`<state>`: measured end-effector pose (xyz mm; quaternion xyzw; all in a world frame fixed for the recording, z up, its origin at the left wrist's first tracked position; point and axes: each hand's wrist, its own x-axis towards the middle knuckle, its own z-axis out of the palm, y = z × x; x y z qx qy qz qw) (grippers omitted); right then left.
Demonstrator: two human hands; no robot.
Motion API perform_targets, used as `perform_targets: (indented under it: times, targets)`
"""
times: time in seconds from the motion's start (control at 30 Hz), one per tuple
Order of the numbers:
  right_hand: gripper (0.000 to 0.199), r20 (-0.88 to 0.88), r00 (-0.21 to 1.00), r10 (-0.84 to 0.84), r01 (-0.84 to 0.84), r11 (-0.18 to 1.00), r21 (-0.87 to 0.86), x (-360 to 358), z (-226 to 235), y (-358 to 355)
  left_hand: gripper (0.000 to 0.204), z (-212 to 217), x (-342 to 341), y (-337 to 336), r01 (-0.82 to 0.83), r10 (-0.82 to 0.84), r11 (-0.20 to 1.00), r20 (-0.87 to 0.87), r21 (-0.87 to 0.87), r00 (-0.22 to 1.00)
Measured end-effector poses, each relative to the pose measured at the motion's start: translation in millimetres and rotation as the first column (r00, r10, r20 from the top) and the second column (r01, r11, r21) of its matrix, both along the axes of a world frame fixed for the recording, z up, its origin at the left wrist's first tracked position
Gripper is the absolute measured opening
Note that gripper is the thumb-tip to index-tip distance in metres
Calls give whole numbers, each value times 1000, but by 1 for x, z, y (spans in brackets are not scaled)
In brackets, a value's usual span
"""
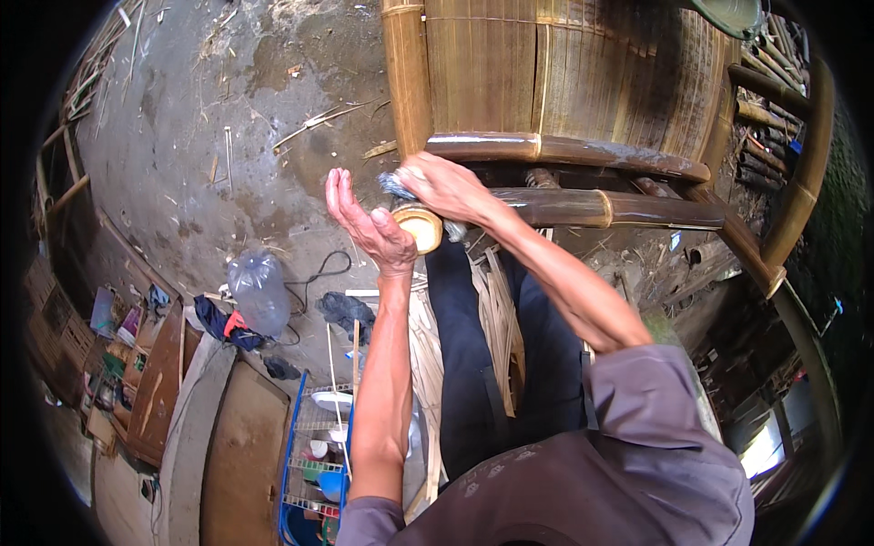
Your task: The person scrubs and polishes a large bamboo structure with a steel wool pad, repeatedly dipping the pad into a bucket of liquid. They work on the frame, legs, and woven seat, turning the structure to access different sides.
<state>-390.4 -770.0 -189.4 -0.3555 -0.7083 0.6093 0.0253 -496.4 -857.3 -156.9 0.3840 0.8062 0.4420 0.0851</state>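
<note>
My right hand [446, 187] presses a crumpled bluish-grey cloth or plastic wad [393, 186] against the bamboo near the front left corner of a bamboo seat. A thick bamboo pole's cut end [419, 231], pale inside with a brown rim, faces me just below that hand. Beside this end, my left hand [369, 223] has its fingers stretched out and holds nothing; its thumb side lies close to the rim, and touching cannot be made out. Glossy, wet-looking bamboo rails [574, 155] run right from my right hand, in front of the split-bamboo panel [628, 82].
Long bamboo strips [426, 364] lie around my legs. To the left are a clear plastic bag [259, 291], a dark cord [319, 273] and a blue wire rack [300, 428] with dishes. Scraps litter the grey floor [237, 118]. Bamboo posts [801, 200] stand at right.
</note>
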Motion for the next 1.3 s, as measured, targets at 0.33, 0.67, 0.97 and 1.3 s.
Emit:
perform_targets:
  times: [0.33, 0.67, 0.97, 1.3]
  targets:
    - [39, -231, 972, 46, -114, 949, -293, -3, 11, 18, 66, -1, -2, -1, -19, 20, 999, -29, 27, 999]
    - [38, -202, 974, 104, -143, 972, -187, 6, 16, 21, 67, 0, 1, -2, -42, 42, 999, -3, -2, 999]
    - [36, -3, 997, 74, -70, 933, -352, 25, -11, 30, 60, 3, 0, -3, 22, -27, 997, -62, -77, 998]
    - [30, 263, 954, 141, -125, 989, -76, 14, -1, 12, 59, 9, 3, -8, 71, -71, 994, 1, -84, 997]
